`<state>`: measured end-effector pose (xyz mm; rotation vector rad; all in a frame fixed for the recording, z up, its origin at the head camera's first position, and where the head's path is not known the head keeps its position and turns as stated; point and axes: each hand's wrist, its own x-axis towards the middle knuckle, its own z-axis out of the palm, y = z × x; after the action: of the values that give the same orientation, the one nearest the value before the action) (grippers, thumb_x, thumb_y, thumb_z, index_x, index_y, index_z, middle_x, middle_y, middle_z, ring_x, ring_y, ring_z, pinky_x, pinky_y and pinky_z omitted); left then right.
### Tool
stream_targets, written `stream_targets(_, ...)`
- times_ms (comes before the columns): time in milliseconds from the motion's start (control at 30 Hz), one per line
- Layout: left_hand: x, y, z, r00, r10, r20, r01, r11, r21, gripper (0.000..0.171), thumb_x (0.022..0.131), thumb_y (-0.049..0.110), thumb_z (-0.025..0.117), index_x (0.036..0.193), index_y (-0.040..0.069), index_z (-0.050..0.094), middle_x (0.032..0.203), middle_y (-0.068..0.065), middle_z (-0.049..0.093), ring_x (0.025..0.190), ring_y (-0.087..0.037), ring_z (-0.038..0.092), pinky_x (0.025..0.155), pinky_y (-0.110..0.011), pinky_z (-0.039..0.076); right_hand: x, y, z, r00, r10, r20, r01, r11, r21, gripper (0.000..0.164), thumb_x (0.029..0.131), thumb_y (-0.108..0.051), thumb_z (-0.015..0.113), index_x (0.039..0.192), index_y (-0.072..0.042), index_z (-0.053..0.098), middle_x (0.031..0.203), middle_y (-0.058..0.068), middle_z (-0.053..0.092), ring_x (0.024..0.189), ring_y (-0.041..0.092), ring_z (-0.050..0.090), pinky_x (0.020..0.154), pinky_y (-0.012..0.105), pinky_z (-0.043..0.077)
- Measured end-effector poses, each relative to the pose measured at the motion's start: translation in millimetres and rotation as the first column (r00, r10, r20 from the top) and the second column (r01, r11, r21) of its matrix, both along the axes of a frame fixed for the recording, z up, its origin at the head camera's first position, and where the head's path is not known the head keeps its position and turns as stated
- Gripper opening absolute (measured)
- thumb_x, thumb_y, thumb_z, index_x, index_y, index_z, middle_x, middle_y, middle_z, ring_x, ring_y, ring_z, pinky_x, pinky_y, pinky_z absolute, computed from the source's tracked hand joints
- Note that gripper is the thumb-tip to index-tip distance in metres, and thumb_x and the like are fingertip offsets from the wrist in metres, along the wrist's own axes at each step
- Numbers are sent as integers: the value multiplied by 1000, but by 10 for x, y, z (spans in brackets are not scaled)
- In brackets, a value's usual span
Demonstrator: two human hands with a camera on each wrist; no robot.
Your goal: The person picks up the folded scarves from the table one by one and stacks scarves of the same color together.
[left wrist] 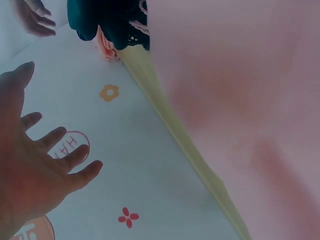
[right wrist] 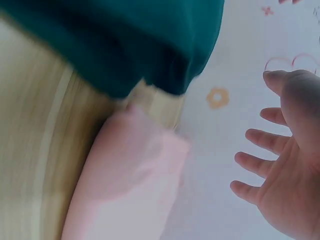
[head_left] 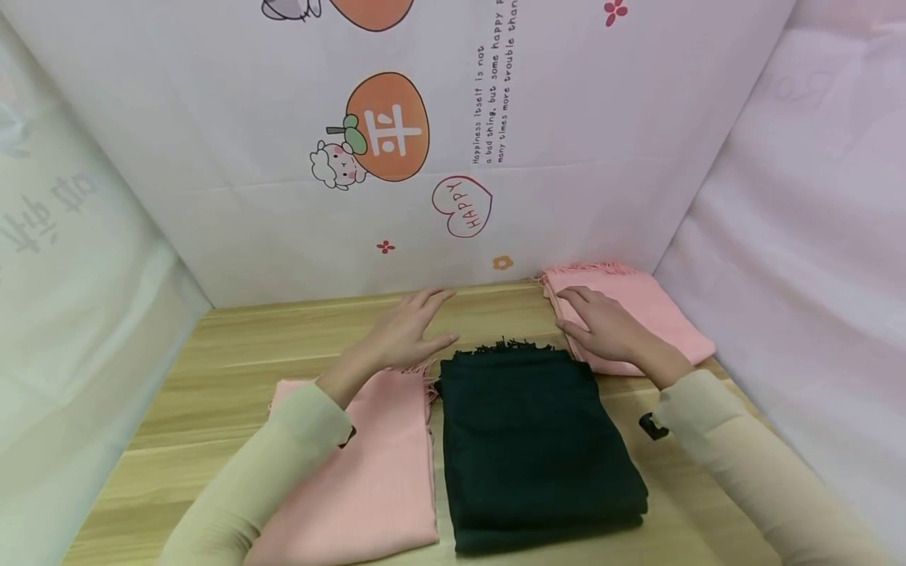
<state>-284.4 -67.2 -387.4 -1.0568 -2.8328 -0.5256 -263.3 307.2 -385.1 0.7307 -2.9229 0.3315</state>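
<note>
A folded dark green fringed shawl (head_left: 538,448) lies on the wooden table, its fringe toward the back wall. To its left is a folded pink shawl (head_left: 382,472), partly covered by the left forearm. A second folded pink shawl (head_left: 658,306) lies at the back right. My left hand (head_left: 403,330) hovers beyond the left pink shawl's fringe, fingers extended and holding nothing. Above the near-left part of the back pink shawl is my right hand (head_left: 602,322); in the right wrist view its fingers are spread and hold nothing.
The wooden table (head_left: 212,369) meets a white printed cloth wall (head_left: 283,212) at the back. White cloth also hangs at the left (head_left: 85,259) and right (head_left: 793,236). Bare wood shows left of the pink shawl and behind the green one.
</note>
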Motion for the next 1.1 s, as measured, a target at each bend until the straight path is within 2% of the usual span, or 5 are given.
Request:
stream_targets(333,-172,325,-4,993,-25,117,16,997,75,75,101,54,58,163,28,25,162,-6,34,145,-30,40,113,-54,40,-130,472,-54,987,-122,108,125,992,-19,53,109,-24,50,150,7,37,152,33,37,137,53,37,109,70,33)
stream_targets(733,-312,863,47,952,-96,291,69,992,101,77,104,51,54,165,21,18,169,-11,21,152,-29,29,121,-49,30,-383,1019,-192,944,-254,212,272,960,-61,59,109,-23,44,149,18,27,149,45,25,134,61,31,109,72,28)
stream_targets(933,-387,1183,59,923,-152,354,98,981,166,75,105,47,53,164,13,20,165,-11,29,150,-27,33,120,-44,33,-470,1285,-254,886,-372,277,396,918,-33,68,108,-26,38,149,23,17,146,51,15,129,70,25,108,76,25)
stream_targets(1033,-405,1338,80,885,-167,435,63,968,245,75,105,44,54,164,12,20,161,-14,37,143,-30,43,114,-45,40,-471,1368,-280,839,-436,326,465,885,-12,73,107,-29,37,148,26,11,144,54,11,127,73,23,107,78,23)
stream_targets(1100,-419,1436,76,847,-168,504,4,950,311,76,105,43,55,165,14,19,159,-15,39,140,-32,47,110,-46,45,-457,1390,-299,800,-469,373,502,865,10,79,107,-35,37,148,26,6,144,55,8,127,74,20,106,80,22)
